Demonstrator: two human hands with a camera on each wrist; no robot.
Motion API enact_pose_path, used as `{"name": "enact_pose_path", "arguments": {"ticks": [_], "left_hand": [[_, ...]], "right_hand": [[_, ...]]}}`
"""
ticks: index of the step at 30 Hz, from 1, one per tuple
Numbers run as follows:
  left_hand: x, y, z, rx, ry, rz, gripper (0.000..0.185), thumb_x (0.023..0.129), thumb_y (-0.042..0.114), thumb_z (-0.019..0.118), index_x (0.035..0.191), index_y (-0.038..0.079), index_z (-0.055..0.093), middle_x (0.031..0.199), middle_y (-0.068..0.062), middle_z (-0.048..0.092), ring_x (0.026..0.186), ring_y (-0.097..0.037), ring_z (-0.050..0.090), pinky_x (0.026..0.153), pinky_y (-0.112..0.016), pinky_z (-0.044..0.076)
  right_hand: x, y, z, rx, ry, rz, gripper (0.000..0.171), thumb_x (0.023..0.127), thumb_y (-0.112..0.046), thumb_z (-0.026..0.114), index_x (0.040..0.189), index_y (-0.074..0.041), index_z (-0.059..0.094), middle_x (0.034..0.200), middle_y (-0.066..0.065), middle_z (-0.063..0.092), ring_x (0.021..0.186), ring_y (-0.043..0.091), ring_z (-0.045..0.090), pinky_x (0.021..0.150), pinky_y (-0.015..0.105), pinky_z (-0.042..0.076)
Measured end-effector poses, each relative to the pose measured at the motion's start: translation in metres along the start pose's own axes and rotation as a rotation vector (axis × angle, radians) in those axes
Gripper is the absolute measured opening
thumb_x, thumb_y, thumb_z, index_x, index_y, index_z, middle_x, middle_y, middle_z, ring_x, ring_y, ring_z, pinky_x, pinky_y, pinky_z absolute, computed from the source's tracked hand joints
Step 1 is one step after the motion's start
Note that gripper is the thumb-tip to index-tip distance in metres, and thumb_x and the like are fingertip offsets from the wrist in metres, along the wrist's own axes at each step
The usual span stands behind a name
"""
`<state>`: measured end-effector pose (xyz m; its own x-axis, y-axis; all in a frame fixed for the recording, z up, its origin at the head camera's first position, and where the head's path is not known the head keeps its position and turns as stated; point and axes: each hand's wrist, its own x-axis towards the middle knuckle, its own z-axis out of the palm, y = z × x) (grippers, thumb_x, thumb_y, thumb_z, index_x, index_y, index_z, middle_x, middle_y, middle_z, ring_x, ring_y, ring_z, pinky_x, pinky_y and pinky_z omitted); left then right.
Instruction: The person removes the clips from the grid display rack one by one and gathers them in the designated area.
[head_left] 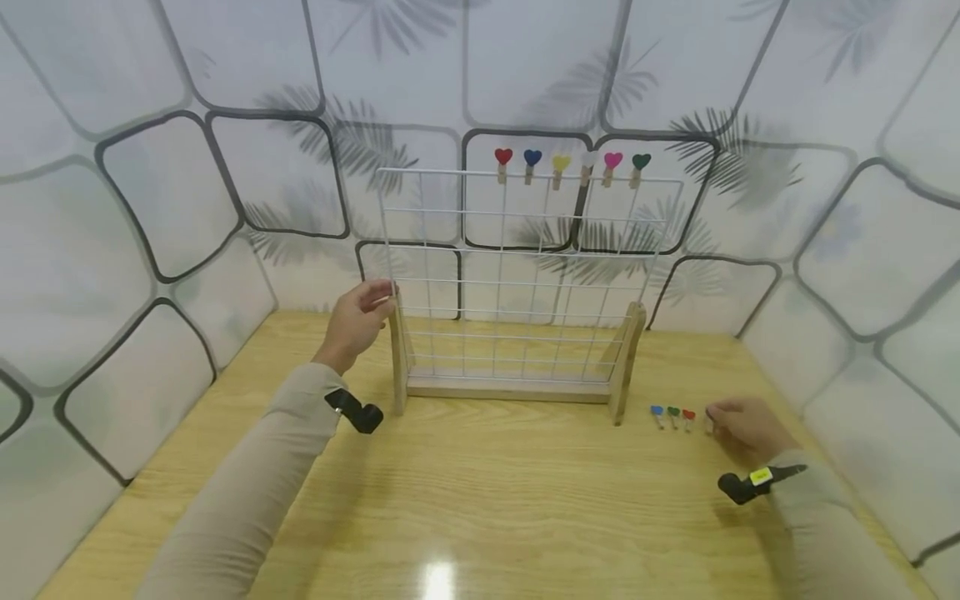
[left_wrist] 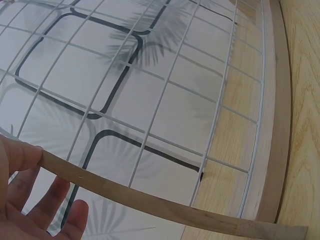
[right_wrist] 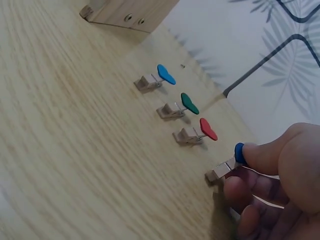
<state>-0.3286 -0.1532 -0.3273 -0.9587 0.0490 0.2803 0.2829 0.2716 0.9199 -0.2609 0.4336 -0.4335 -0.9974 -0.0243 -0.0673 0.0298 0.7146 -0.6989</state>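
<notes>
A white wire rack on a wooden stand (head_left: 510,392) stands on the table. My left hand (head_left: 358,321) holds the upper end of its left wooden post (left_wrist: 150,199), thumb on one side and fingers on the other. To the right of the stand, my right hand (head_left: 750,421) pinches a small wooden clothespin with a dark blue heart (right_wrist: 221,171) between thumb and fingers, at the tabletop. Beside it lie three more heart clothespins in a row: light blue (right_wrist: 166,75), green (right_wrist: 189,103) and red (right_wrist: 208,129).
Several heart clothespins are clipped along the rack's top wire, from a red one (head_left: 503,156) through a yellow one (head_left: 561,162) to a dark green one (head_left: 641,161). A patterned wall covering (head_left: 405,75) encloses the wooden table (head_left: 480,475) at the back and sides.
</notes>
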Motion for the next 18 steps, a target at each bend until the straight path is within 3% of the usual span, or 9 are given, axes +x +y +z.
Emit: {"name": "enact_pose_path", "arguments": {"ticks": [5,14,18], "left_hand": [[-0.0012,0.0015,-0.0003,-0.003,-0.002,0.004,0.035,0.092,0.012,0.053,0.126,0.004,0.050,0.127,-0.012,0.052,0.116,-0.024,0.048,0.082,-0.038,0.045],[-0.0004,-0.0004,-0.0005,-0.003,-0.001,0.010,0.035,0.092,0.014,0.054,0.126,0.005,0.050,0.127,-0.012,0.052,0.116,-0.024,0.048,0.084,-0.043,0.044],[0.0006,-0.0003,-0.0005,-0.005,0.002,0.008,0.035,0.092,0.013,0.054,0.126,0.005,0.050,0.126,-0.012,0.053,0.115,-0.024,0.049,0.083,-0.042,0.045]], "right_hand": [[-0.0009,0.0042,0.0031,0.038,0.010,0.039,0.039,0.094,-0.026,0.050,0.098,0.011,0.062,0.064,0.003,0.059,0.048,0.012,0.046,0.044,0.026,0.041],[0.0023,0.0058,0.0050,-0.080,0.031,0.019,0.036,0.094,-0.027,0.049,0.084,0.003,0.065,0.060,0.001,0.055,0.049,0.014,0.047,0.046,0.029,0.042],[0.0024,0.0047,0.0059,-0.075,0.027,0.038,0.037,0.094,-0.027,0.050,0.091,0.007,0.064,0.064,0.001,0.056,0.054,0.015,0.049,0.048,0.029,0.043]]}}
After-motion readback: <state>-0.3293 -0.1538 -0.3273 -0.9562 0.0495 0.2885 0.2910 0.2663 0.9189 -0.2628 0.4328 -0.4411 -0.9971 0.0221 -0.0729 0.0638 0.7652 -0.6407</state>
